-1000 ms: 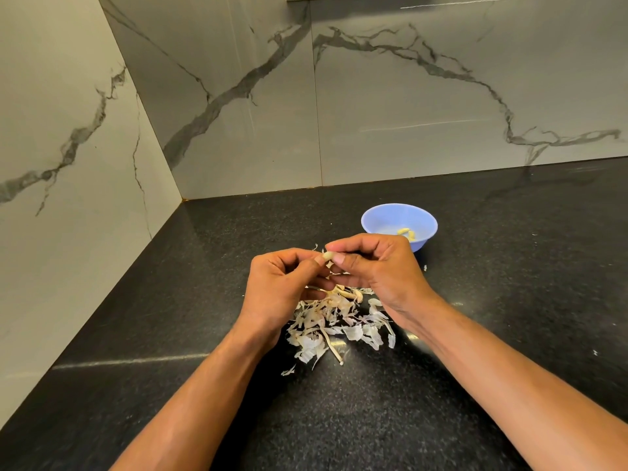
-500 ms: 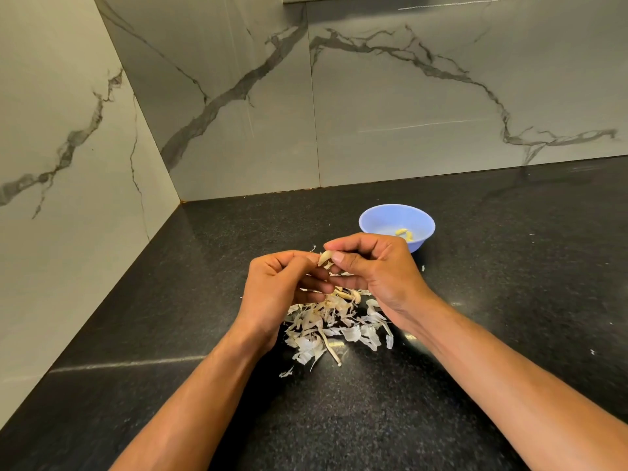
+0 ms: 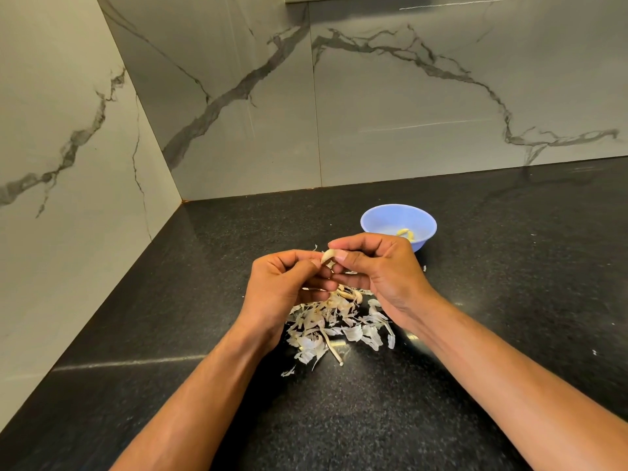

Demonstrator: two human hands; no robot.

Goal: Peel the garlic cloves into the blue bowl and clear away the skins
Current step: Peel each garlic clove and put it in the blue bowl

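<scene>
Pale garlic clove [image 3: 328, 257] pinched between fingers of left hand [image 3: 289, 287] and right hand [image 3: 380, 266], above heap of skins [image 3: 336, 324] on black counter [image 3: 492, 334]. Blue bowl [image 3: 380, 215] stands just behind right hand; counter corner lies far left.

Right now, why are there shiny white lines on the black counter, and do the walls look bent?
Head view: the polished counter mirrors light, giving a pale streak at left and glints near the garlic skins. Head view: the wide lens bows the wall edges. Head view: hands and bowl look sharp.
</scene>
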